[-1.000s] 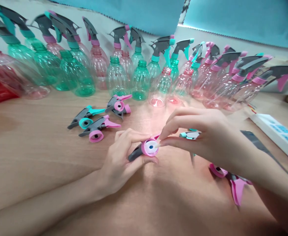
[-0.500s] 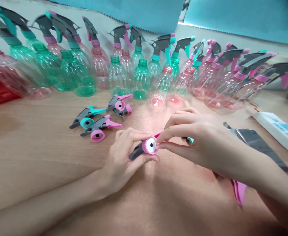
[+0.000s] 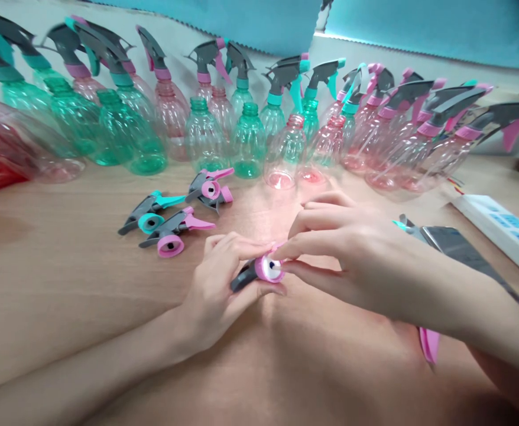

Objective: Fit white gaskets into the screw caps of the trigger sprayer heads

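My left hand (image 3: 217, 284) is closed around a grey spray trigger head with a pink screw cap (image 3: 266, 269), the cap's open end facing me. My right hand (image 3: 343, 248) pinches at the white insert in that cap with thumb and forefinger. What the fingertips hold is too small to name. Three loose trigger heads lie on the wooden table (image 3: 64, 278) to the left: a teal-capped one (image 3: 149, 214), a pink-capped one (image 3: 171, 232) and another pink one (image 3: 208, 190).
Many green and pink plastic bottles (image 3: 246, 139) stand in rows at the back, several with trigger heads fitted. A white strip with blue marks (image 3: 503, 234) lies at the right. A dark flat object (image 3: 454, 245) and a pink trigger piece (image 3: 430, 343) show beside my right forearm.
My right hand's fingertips have closed in on the cap's white insert and cover more of it. The view has shifted slightly; the left hand keeps its hold.
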Motion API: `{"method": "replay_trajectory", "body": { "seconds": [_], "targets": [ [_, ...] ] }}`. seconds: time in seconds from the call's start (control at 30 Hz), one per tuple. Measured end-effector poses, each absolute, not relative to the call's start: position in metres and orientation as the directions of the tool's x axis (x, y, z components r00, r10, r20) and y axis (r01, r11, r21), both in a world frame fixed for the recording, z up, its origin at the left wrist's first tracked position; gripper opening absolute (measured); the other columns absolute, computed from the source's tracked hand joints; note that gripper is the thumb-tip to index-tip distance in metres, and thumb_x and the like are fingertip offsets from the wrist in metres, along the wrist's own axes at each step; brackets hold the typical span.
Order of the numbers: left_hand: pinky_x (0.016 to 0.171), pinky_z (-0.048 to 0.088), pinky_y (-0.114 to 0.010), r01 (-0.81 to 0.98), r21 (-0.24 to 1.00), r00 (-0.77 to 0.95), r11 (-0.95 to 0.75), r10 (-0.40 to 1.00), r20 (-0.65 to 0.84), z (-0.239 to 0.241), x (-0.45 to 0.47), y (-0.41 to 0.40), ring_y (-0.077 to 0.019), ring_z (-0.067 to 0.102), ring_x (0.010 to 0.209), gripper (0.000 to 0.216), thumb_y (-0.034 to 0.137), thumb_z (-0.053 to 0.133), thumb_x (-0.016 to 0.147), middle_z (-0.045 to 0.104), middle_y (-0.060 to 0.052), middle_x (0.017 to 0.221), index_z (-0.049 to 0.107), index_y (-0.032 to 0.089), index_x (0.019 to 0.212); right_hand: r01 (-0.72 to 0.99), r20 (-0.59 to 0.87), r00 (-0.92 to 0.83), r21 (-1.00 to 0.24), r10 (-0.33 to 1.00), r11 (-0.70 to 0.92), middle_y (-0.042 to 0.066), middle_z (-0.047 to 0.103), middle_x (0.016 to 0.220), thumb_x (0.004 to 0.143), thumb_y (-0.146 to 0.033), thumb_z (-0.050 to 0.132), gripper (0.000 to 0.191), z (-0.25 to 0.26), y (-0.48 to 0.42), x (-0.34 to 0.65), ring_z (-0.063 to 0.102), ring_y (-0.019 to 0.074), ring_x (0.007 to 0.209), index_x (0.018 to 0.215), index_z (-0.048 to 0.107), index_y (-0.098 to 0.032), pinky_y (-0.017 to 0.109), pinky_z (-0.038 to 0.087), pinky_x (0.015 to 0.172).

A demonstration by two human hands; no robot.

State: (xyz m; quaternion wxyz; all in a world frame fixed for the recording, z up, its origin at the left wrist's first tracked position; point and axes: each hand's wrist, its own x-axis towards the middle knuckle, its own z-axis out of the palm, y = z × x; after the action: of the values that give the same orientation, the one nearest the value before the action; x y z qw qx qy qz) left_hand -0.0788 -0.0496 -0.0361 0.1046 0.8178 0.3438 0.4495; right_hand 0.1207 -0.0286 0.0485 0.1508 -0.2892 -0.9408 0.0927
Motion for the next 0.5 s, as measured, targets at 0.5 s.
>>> {"method": "replay_trajectory", "body": {
  "seconds": [0.5],
  "targets": [
    [0.073, 0.037, -0.035, 0.456, 0.481, 0.397, -0.749, 0.655, 0.643, -0.0359, -0.0794, -0.05, -0.0156, 0.06, 0.076, 0.021, 0.039, 0.056, 0.09, 0.065, -0.001, 0.086, 0.05, 0.022, 0.1, 0.512, 0.144, -0.816, -0.267, 0.559, 0.816, 0.001, 0.065, 0.083, 0.085, -0.019, 0.057, 0.01, 0.0456, -0.0274, 0.1217, 0.058, 0.017, 0.082, 0.084, 0.066, -0.023, 0.033, 0.037, 0.083]
  ]
}}
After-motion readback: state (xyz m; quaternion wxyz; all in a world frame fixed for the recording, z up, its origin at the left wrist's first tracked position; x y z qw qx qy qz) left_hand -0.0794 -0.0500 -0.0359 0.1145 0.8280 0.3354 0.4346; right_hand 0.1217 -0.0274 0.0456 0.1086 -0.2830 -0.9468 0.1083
